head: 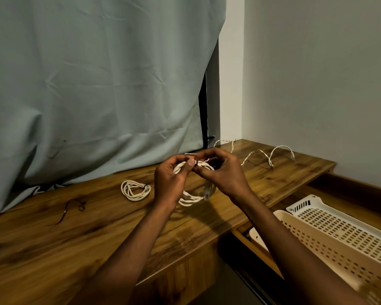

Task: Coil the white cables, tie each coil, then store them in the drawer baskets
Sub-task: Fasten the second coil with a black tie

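Both hands, left hand [169,179] and right hand [222,172], pinch the dark tie [196,161] on the coiled cable [190,200], fingers curled tight. If that pinch slips, I'd guess the loops spring apart

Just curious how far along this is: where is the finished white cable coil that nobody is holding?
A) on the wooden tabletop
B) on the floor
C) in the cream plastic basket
A: the finished white cable coil lies on the wooden tabletop, left of the hands.
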